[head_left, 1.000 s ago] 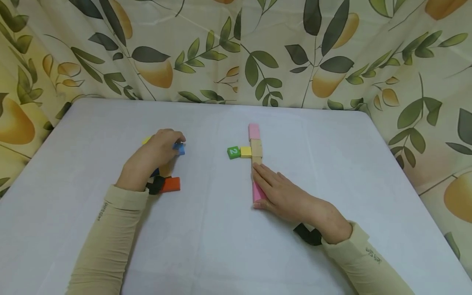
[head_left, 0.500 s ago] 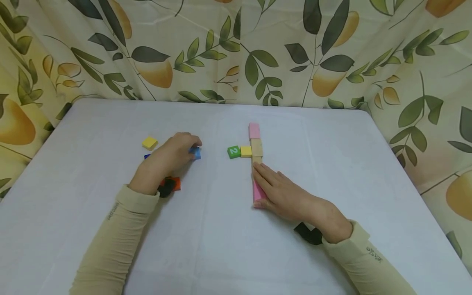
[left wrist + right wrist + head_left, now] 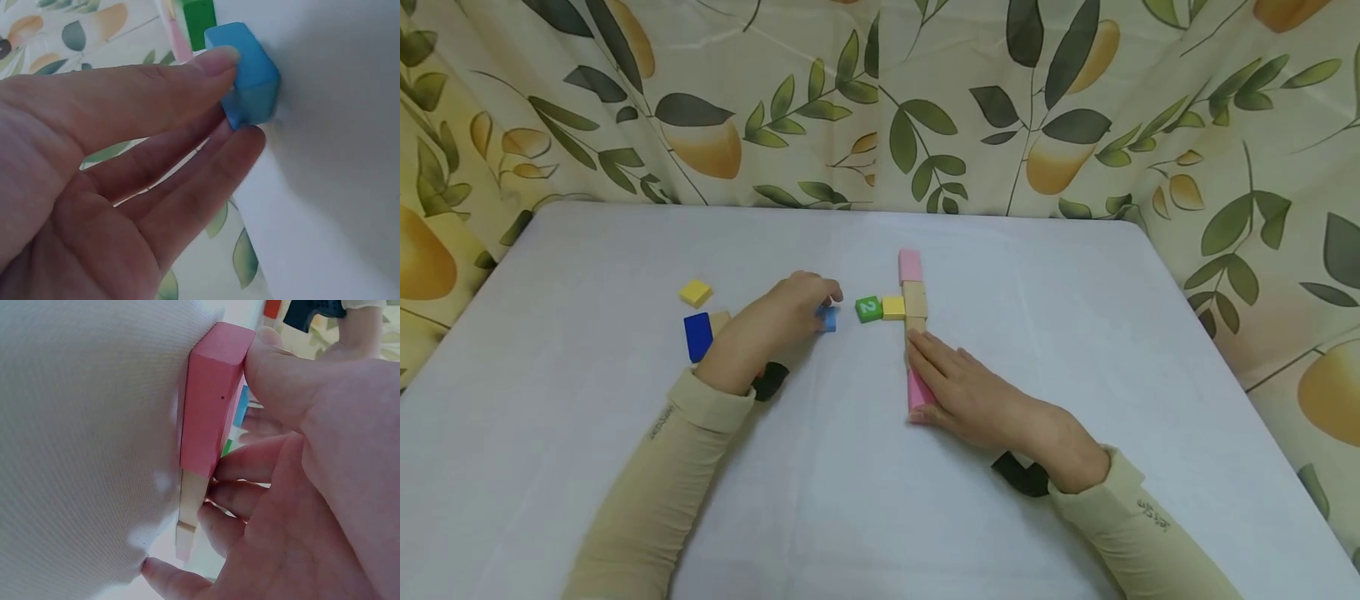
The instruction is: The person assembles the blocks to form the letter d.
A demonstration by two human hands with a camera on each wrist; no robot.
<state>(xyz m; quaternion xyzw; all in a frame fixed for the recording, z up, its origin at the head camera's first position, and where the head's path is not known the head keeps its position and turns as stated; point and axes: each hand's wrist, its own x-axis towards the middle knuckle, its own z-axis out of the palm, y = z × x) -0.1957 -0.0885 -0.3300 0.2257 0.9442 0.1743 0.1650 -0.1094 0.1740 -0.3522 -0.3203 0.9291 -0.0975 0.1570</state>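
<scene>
Thumb and fingertips of my left hand (image 3: 778, 317) pinch a small light blue block (image 3: 250, 69), close over the white table to the left of a green block (image 3: 868, 309) marked 2. That green block meets a yellow block (image 3: 892, 308), which joins the side of a beige block (image 3: 915, 298) in an upright row. A pink block (image 3: 910, 265) tops the row; a longer pink block (image 3: 212, 412) forms its near end. My right hand (image 3: 973, 400) lies along this near part, fingers extended on the beige and pink pieces, thumb at the pink block's near end.
Left of my left forearm are a loose yellow block (image 3: 696, 292), a dark blue block (image 3: 697, 337) and a partly covered beige block (image 3: 720, 320). An orange-red block is mostly hidden under the left wrist. A leaf-patterned curtain (image 3: 820, 67) hangs behind the table.
My left hand has carried the light blue block rightward, towards the green block, uncovering the yellow and dark blue blocks. My right hand keeps its place on the row.
</scene>
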